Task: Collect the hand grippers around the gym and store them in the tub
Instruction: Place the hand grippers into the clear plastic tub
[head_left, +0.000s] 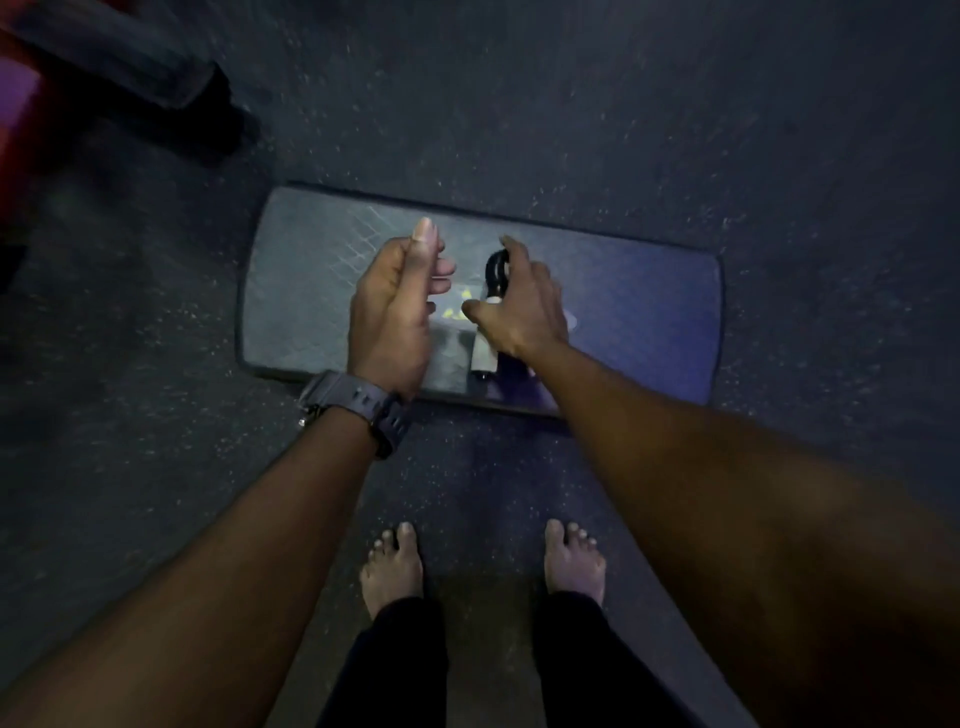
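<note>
Bare feet stand on the dark speckled rubber floor (675, 130). Past them the left hand (395, 306), wrist in a dark watch (358, 405), hovers loosely curled, holding nothing. The right hand (522, 304) closes thumb and fingers on the black hand gripper with a steel spring coil and foam handles (493, 280), just over the dark rectangular padded mat (649, 322). It looks light and stiff; the grippy handles suit a hold better than the slick coil
</note>
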